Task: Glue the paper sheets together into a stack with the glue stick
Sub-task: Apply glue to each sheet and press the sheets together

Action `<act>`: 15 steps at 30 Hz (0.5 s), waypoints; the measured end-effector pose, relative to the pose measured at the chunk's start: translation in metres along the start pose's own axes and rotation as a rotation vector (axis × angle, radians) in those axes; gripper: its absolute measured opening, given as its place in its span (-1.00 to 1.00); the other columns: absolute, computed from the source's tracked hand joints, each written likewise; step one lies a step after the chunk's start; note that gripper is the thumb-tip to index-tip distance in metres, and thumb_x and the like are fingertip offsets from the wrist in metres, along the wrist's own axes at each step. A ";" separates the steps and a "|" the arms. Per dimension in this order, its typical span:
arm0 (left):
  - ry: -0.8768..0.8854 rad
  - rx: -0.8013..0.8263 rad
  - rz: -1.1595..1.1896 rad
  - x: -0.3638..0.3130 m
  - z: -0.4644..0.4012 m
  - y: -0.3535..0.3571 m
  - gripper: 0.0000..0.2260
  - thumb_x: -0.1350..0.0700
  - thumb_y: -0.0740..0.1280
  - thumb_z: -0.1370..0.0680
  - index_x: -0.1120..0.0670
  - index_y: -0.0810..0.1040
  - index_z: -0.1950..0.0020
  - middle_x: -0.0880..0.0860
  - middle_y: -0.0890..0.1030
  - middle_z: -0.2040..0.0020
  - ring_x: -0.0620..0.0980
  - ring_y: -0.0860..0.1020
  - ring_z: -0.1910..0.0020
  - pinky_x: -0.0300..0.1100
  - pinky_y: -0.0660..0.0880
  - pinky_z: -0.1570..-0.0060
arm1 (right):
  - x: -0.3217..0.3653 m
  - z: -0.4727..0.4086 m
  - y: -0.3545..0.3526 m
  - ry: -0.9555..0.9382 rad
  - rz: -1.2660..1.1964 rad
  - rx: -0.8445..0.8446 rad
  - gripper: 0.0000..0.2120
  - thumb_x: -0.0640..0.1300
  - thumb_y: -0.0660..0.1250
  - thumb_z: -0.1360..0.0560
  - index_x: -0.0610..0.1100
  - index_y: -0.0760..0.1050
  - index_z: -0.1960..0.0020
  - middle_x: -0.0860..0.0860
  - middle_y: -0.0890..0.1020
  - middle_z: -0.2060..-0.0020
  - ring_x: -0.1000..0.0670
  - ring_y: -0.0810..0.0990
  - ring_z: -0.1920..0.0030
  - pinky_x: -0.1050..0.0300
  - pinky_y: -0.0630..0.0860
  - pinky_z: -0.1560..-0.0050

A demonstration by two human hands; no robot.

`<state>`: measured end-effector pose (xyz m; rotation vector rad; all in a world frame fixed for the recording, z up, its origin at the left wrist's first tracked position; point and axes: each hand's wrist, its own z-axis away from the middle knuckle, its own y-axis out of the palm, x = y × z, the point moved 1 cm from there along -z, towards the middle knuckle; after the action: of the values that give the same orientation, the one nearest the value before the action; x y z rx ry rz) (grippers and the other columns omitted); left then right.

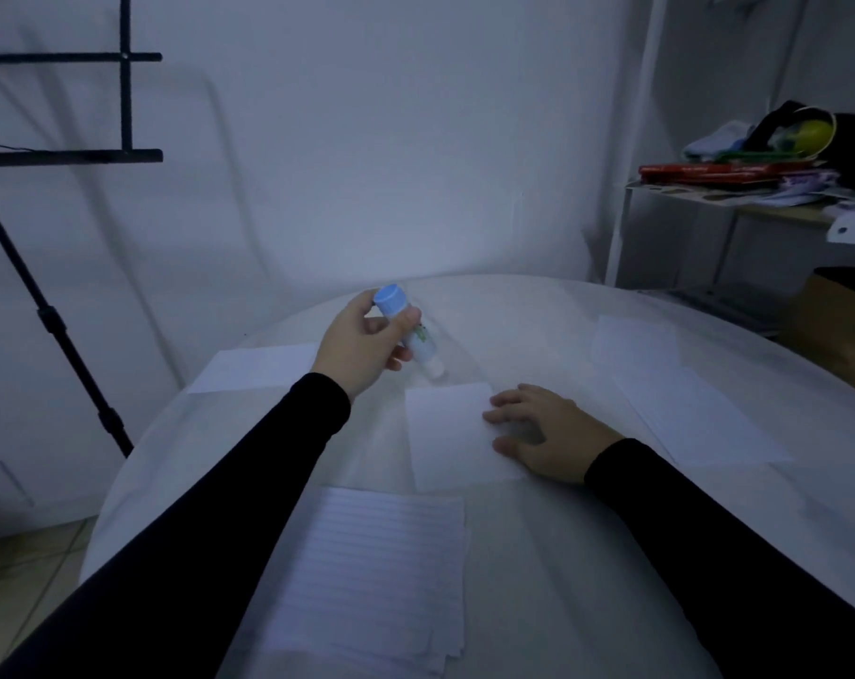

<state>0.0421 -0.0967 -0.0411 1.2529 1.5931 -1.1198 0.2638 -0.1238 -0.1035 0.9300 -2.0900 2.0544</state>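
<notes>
Glue stick raised, sheet pinned.
Left hand (361, 346) grips glue stick (408, 333) above table (562, 531); right hand (543, 428), fingers flat, presses small paper sheet (450, 433).

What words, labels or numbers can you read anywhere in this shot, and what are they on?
None can be read.
Glue stick in the left hand: a green mark on the label, too blurred.
Red books on the shelf: spine print too small.
Lined paper: ruled lines only, no writing.
</notes>
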 end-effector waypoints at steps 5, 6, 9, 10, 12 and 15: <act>0.110 0.007 -0.261 0.010 -0.001 0.019 -0.75 -0.11 0.38 -0.46 -0.15 0.45 -0.09 0.01 0.67 0.07 0.02 0.61 0.10 -0.07 0.52 0.10 | -0.006 -0.003 -0.001 -0.030 -0.015 0.002 -0.65 0.01 0.27 -0.54 0.09 0.44 -0.32 0.18 0.35 -0.39 0.13 0.22 -0.44 0.04 0.06 -0.46; 0.105 0.017 -0.293 0.011 -0.002 0.023 -0.74 -0.15 0.36 -0.43 -0.18 0.44 -0.07 0.00 0.66 0.07 0.03 0.61 0.07 0.00 0.54 0.06 | -0.006 -0.004 -0.001 -0.032 -0.012 0.003 -0.65 0.02 0.27 -0.54 0.09 0.44 -0.33 0.18 0.35 -0.40 0.13 0.21 -0.44 0.03 0.05 -0.46; 0.097 0.051 -0.329 0.013 -0.005 0.038 -0.68 -0.18 0.34 -0.39 -0.19 0.43 -0.10 0.01 0.66 0.06 0.07 0.62 0.09 0.09 0.56 0.01 | -0.006 -0.004 -0.001 -0.027 -0.013 -0.012 -0.59 0.14 0.31 -0.49 0.10 0.44 -0.32 0.18 0.36 -0.39 0.14 0.23 -0.43 0.04 0.07 -0.44; 0.102 0.055 -0.332 0.014 -0.006 0.043 -0.69 -0.16 0.36 -0.41 -0.18 0.42 -0.12 0.02 0.66 0.05 0.09 0.62 0.11 0.09 0.57 0.02 | -0.005 -0.003 -0.001 -0.024 -0.013 -0.017 -0.55 0.18 0.32 -0.46 0.11 0.44 -0.32 0.18 0.36 -0.39 0.14 0.23 -0.42 0.05 0.07 -0.43; 0.114 0.051 -0.341 0.014 -0.010 0.052 -0.73 -0.10 0.37 -0.48 -0.17 0.41 -0.13 0.03 0.65 0.03 0.10 0.62 0.12 0.07 0.57 0.04 | -0.005 -0.003 -0.001 -0.024 -0.005 -0.013 -0.50 0.22 0.32 -0.44 0.11 0.43 -0.33 0.17 0.35 -0.39 0.13 0.23 -0.42 0.04 0.07 -0.42; 0.118 0.051 -0.374 0.016 -0.017 0.060 -0.73 -0.10 0.38 -0.49 -0.17 0.40 -0.13 0.05 0.64 0.03 0.10 0.61 0.12 0.08 0.57 0.03 | -0.004 -0.004 0.000 -0.026 0.018 0.007 -0.47 0.25 0.30 -0.44 0.11 0.39 -0.37 0.16 0.33 -0.41 0.12 0.20 -0.44 0.03 0.07 -0.41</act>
<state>0.0972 -0.0688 -0.0607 1.0957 1.9541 -1.3420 0.2657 -0.1182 -0.1050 0.9472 -2.1130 2.0701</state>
